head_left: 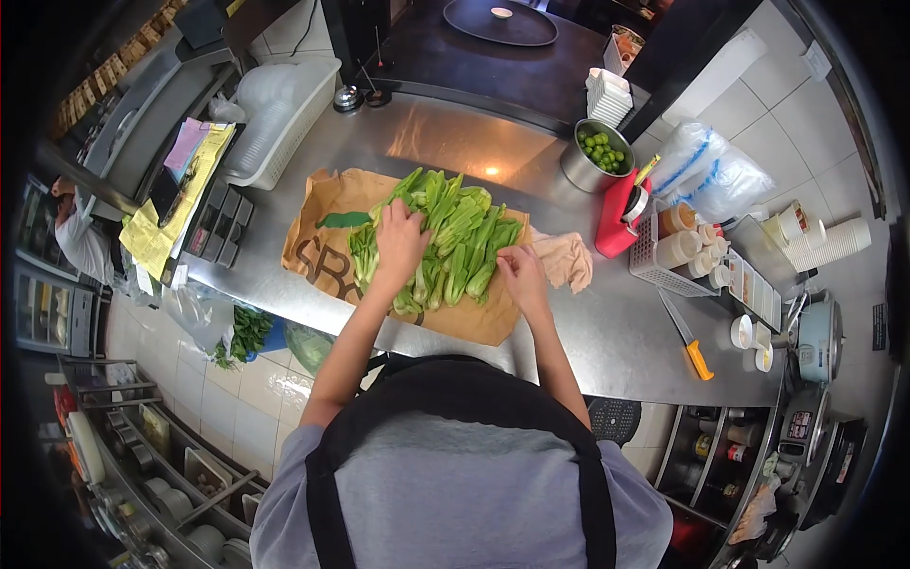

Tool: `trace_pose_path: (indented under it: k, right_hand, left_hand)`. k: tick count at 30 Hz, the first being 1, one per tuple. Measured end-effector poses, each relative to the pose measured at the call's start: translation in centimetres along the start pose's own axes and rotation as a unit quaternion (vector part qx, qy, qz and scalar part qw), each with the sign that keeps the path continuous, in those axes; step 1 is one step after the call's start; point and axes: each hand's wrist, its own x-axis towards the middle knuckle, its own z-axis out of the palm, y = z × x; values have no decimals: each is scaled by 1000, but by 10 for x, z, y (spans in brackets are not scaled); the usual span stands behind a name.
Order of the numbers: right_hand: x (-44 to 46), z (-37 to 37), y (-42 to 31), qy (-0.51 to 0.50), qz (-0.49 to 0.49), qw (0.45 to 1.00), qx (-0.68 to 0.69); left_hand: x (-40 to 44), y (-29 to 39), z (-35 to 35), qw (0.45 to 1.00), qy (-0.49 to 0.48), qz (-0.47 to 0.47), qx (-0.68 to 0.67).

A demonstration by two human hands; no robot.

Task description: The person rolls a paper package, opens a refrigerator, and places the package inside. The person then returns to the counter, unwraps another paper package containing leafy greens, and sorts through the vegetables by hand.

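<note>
Green leafy vegetables [460, 228] lie in a wide pile on a flattened brown paper bag [322, 204] on the steel counter. My left hand [401, 242] rests on the left part of the pile, its fingers bent down into the leaves; whether they grip a leaf is hidden. At the pile's right edge is my right hand [523, 275], fingertips drawn together by the leaves, with whatever they hold too small to name. A crumpled pinkish cloth [565, 261] lies just right of the bag.
An orange-handled knife [699, 358] lies on the right of the counter. Behind it are a basket of bottles [654, 270], a red container [616, 223] and a pot of green limes [580, 175]. A white basket [270, 175] stands back left. Another person [81, 242] is at far left.
</note>
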Motion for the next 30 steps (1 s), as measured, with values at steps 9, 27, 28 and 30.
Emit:
trace_pose_path:
  k: [9,27,28,30]
  right_hand:
    - [-30,-37,92,115,-16,970,-216]
    - [6,-10,-87,-88,19,909,406]
    - [12,1,-85,-86,1,917,390]
    - [20,11,-83,-90,-11,923,374]
  left_hand:
    - [-1,8,0,998,-9,-27,-57]
    - [-1,31,-47,761,-132,-227,-594]
    - [-1,31,-46,751,-123,-238,-604]
    - [-4,29,-43,731,-103,-262,-622]
